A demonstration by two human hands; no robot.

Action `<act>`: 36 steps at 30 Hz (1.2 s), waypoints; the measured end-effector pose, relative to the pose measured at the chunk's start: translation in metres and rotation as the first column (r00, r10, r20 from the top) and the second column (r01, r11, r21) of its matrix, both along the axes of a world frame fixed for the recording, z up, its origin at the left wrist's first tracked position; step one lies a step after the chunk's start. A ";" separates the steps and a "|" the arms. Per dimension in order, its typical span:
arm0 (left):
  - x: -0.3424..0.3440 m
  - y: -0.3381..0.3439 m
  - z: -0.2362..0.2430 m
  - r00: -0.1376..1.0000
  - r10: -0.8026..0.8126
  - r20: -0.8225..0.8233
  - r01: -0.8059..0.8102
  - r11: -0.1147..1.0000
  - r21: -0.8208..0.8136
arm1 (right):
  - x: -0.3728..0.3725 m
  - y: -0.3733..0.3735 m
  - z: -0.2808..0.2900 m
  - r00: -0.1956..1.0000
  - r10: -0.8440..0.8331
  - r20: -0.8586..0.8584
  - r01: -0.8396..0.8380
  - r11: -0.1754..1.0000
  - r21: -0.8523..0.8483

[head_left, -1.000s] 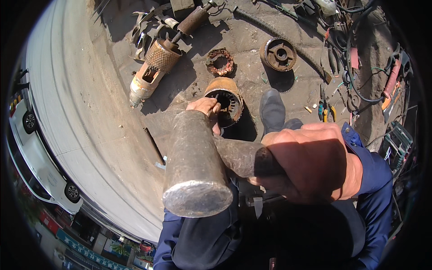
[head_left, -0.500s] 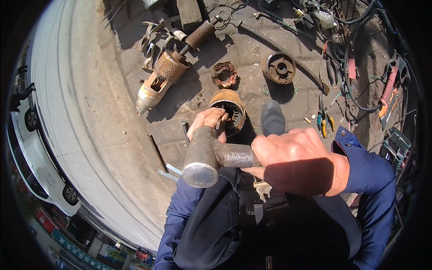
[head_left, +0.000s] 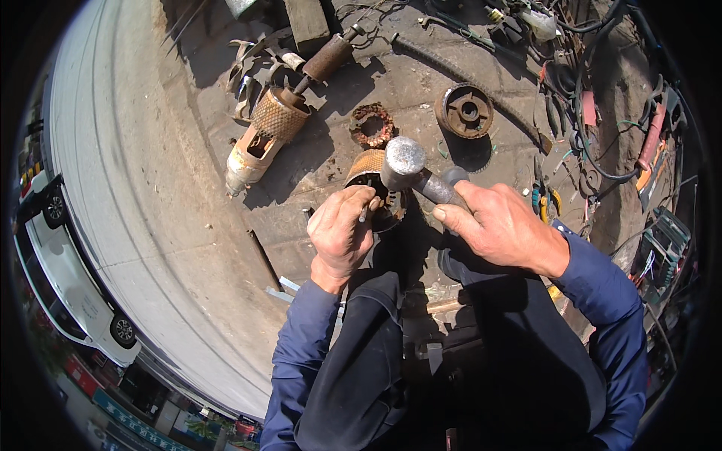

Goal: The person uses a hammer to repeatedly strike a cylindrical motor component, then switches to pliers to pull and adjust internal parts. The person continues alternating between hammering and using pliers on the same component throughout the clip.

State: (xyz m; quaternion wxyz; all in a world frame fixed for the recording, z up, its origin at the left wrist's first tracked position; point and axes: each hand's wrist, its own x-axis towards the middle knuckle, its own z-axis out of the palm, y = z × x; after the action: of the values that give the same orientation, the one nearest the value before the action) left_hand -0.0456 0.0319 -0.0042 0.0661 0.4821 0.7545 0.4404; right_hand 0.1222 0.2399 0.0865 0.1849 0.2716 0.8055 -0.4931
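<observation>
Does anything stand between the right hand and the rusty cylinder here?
Yes: the hammer gripped in the right hand, its head overlapping the rusty cylinder in this view. The left hand, pinching a thin metal piece, covers the opening's lower left. Contact is unclear.

This is an open-air roadside repair spot: a hammer [head_left: 404, 159] is out, pliers [head_left: 555, 203] and rusty machine parts [head_left: 278, 113] lie on sunlit paving [head_left: 417, 113] beside a concrete road [head_left: 120, 188], with a white car [head_left: 79, 282] and shopfronts [head_left: 167, 416] beyond.
</observation>
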 end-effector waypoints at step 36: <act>0.001 -0.012 0.008 0.973 0.189 0.133 -0.203 0.974 0.103 | 0.019 0.005 -0.032 0.988 -0.134 0.083 0.141 0.987 -0.083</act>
State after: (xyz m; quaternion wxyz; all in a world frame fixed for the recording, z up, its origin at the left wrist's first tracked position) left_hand -0.0442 0.0198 0.0039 0.0401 0.3805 0.7660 0.5165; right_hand 0.1412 0.2454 0.0544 0.1935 0.3370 0.7546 -0.5288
